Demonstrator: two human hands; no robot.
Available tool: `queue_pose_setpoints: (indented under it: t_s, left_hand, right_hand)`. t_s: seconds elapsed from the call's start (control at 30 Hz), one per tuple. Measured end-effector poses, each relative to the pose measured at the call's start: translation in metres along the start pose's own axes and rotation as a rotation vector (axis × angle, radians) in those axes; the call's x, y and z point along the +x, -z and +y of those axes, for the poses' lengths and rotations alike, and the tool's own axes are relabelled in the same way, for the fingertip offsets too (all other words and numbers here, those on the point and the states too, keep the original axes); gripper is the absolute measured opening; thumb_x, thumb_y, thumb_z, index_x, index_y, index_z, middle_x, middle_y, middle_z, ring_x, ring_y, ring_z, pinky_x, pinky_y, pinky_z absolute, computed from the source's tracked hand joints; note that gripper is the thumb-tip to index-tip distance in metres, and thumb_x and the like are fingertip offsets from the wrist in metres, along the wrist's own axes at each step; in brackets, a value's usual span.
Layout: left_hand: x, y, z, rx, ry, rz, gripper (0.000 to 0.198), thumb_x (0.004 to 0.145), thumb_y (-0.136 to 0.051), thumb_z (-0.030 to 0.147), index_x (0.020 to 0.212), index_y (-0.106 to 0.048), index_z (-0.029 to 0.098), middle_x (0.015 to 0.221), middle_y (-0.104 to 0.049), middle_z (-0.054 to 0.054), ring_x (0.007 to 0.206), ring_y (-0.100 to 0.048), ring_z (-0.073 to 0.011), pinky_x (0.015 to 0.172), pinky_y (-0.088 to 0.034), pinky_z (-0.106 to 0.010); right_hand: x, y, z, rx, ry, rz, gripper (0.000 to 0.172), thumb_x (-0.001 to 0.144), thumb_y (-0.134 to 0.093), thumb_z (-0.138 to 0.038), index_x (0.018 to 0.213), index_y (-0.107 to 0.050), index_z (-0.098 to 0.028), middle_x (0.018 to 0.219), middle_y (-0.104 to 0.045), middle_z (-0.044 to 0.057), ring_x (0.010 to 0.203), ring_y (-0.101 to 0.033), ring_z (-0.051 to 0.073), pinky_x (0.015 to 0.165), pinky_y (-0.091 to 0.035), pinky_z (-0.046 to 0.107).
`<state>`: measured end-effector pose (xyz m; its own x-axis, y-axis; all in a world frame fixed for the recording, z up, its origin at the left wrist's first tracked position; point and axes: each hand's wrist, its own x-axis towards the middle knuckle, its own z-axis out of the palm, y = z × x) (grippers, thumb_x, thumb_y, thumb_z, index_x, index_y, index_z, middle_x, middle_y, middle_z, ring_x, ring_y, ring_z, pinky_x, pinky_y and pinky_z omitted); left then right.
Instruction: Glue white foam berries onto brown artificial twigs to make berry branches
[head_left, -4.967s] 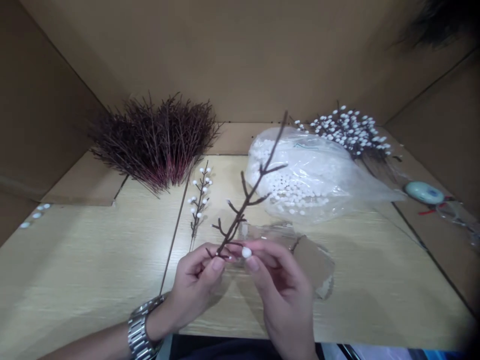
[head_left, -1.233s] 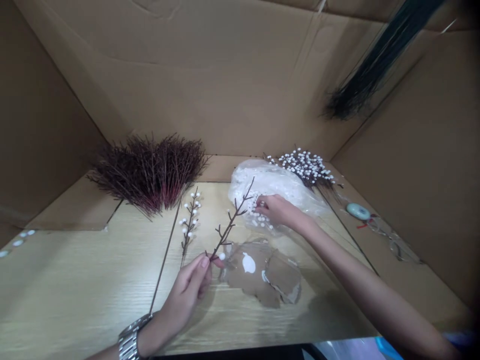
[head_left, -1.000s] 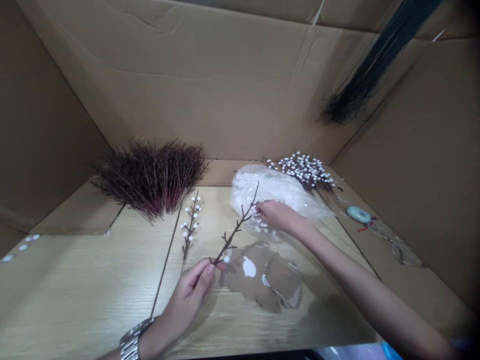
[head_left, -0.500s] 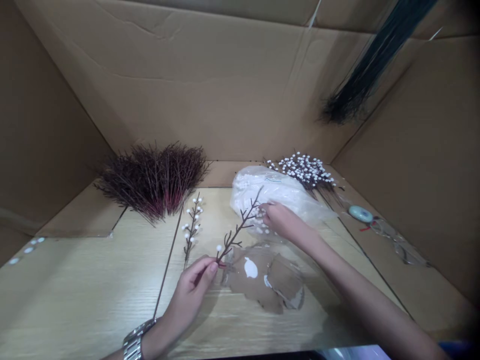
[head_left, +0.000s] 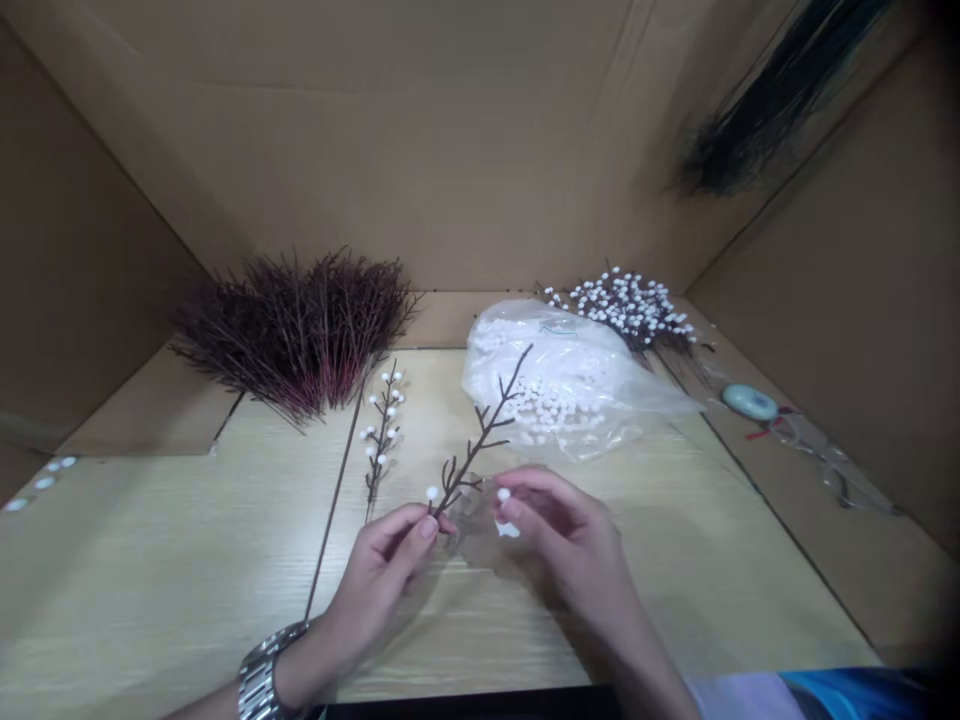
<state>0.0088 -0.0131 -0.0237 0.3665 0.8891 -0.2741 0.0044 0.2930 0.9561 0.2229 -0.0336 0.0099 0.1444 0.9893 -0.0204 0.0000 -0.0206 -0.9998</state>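
Note:
My left hand (head_left: 397, 555) pinches the lower end of a brown artificial twig (head_left: 474, 450), which slants up to the right. One white ball (head_left: 432, 493) sits on the twig's lowest side shoot; the other shoots are bare. Between thumb and fingertips of my right hand (head_left: 562, 530) is a single white bead (head_left: 503, 495), close to the twig's right side but apart from it. Below the right hand, a brown cardboard piece (head_left: 476, 540) bearing a white glue-like blob (head_left: 508, 529) is mostly hidden.
A clear bag of white beads (head_left: 585, 385) lies behind the hands. A twig with white balls (head_left: 383, 430) rests to the left. Behind are a heap of bare twigs (head_left: 300, 340) and a pile of white-balled twigs (head_left: 630, 308). Glasses (head_left: 832, 455) lie right, beside a pale green oval object (head_left: 750, 402).
My right hand has come back from the bag toward me and now holds a white bead near the twig. The left hand keeps its pinch on the twig. The view has shifted slightly.

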Motion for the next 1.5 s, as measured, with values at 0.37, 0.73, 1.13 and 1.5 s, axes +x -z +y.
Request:
queue_pose_setpoints:
  t_s: [0.37, 0.73, 1.13, 1.5]
  left_hand:
    - [-0.001, -0.001, 0.002, -0.286, 0.122, -0.193, 0.036, 0.092, -0.070, 0.052, 0.095, -0.075, 0.017, 0.057, -0.037, 0.008, 0.048, -0.023, -0.0073, 0.044, -0.016, -0.022]
    - [0.001, 0.000, 0.004, -0.371, 0.123, -0.210, 0.031, 0.092, -0.071, 0.049, 0.090, -0.081, 0.019, 0.053, -0.035, 0.008, 0.047, -0.022, -0.0066, 0.045, -0.016, -0.023]
    - [0.001, 0.001, 0.006, -0.314, 0.115, -0.248, 0.028, 0.096, -0.068, 0.045, 0.087, -0.080, 0.021, 0.053, -0.036, 0.008, 0.048, -0.022, -0.0076, 0.045, -0.014, -0.024]
    - [0.000, 0.005, -0.002, -0.290, 0.094, -0.256, 0.028, 0.097, -0.066, 0.044, 0.091, -0.079, 0.020, 0.053, -0.036, 0.009, 0.047, -0.023, -0.0070, 0.044, -0.015, -0.022]
  right_hand:
    - [-0.011, -0.041, 0.022, 0.459, -0.112, 0.041, 0.013, 0.092, -0.073, -0.032, 0.103, -0.079, -0.030, 0.102, -0.081, 0.001, 0.087, -0.077, 0.017, 0.084, -0.063, 0.031]
    - [-0.017, -0.048, 0.026, 0.422, -0.119, 0.051, 0.015, 0.093, -0.071, -0.032, 0.105, -0.079, -0.029, 0.105, -0.082, 0.002, 0.097, -0.078, 0.020, 0.084, -0.064, 0.034]
    - [-0.017, -0.047, 0.022, 0.370, -0.081, 0.043, 0.016, 0.096, -0.068, -0.036, 0.104, -0.080, -0.030, 0.100, -0.082, 0.002, 0.092, -0.078, 0.020, 0.083, -0.065, 0.034]
    - [-0.028, -0.050, 0.013, 0.191, -0.054, 0.150, 0.017, 0.097, -0.067, -0.029, 0.104, -0.081, -0.036, 0.105, -0.082, -0.002, 0.091, -0.079, 0.015, 0.080, -0.065, 0.023]
